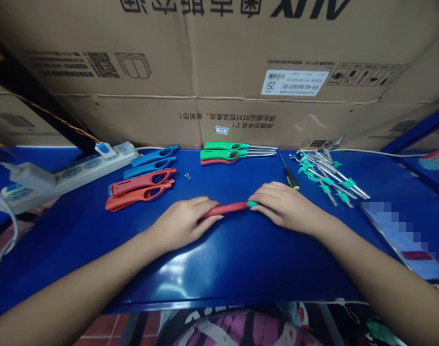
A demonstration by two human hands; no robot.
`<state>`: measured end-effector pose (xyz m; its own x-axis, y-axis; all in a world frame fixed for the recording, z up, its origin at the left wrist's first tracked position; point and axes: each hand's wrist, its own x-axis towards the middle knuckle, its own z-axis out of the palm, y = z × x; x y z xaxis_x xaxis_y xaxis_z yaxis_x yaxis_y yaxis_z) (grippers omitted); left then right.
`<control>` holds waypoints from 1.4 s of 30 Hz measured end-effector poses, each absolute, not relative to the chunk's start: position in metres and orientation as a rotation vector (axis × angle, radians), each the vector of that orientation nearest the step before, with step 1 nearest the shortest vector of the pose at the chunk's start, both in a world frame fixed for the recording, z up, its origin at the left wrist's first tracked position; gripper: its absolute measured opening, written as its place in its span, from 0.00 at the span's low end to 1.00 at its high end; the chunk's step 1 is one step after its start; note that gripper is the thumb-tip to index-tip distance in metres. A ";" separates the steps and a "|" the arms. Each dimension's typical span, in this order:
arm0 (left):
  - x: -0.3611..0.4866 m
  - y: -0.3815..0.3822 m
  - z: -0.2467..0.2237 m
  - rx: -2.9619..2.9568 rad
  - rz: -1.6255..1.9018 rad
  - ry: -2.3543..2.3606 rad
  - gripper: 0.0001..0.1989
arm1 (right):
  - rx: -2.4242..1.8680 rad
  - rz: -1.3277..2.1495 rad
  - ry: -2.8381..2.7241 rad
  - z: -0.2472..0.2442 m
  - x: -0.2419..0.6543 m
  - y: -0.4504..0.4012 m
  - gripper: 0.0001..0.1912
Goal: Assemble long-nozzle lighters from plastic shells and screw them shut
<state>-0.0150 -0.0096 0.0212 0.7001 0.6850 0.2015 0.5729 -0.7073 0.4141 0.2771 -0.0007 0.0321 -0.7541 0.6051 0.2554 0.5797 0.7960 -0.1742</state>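
Over the middle of the blue table, my left hand point(189, 221) is closed round one end of a red lighter handle point(226, 209). My right hand point(280, 204) pinches a green piece point(252, 204) at the handle's other end; whatever else its fingers cover is hidden. Beyond my left hand lie red handles point(133, 185) and blue handles point(151, 163). Green and red lighters with metal tubes point(223, 154) rest at the back. Past my right hand are a black and yellow screwdriver point(291, 178) and a pile of metal tubes with green parts point(331, 175).
A white power strip point(75, 173) with plugs and cables runs along the left. Large cardboard point(219, 72) stands upright behind the blue table point(241, 269). A phone-like device point(403, 240) lies at the right edge.
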 end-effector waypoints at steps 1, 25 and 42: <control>-0.015 -0.011 0.021 2.548 0.525 0.972 0.14 | -0.882 0.110 -2.669 0.029 0.276 -0.001 0.14; -0.016 -0.023 0.019 2.640 0.729 0.800 0.10 | -0.750 0.372 -2.505 0.023 0.264 -0.013 0.11; -0.015 -0.027 0.021 2.694 0.772 0.773 0.10 | -0.669 0.095 -2.538 0.019 0.260 -0.017 0.12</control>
<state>-0.0148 -0.0267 0.0210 0.7213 0.5477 0.4239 0.4244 -0.8332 0.3544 0.2604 -0.0169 0.0195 -0.7490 0.4781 0.4587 0.4426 0.8762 -0.1905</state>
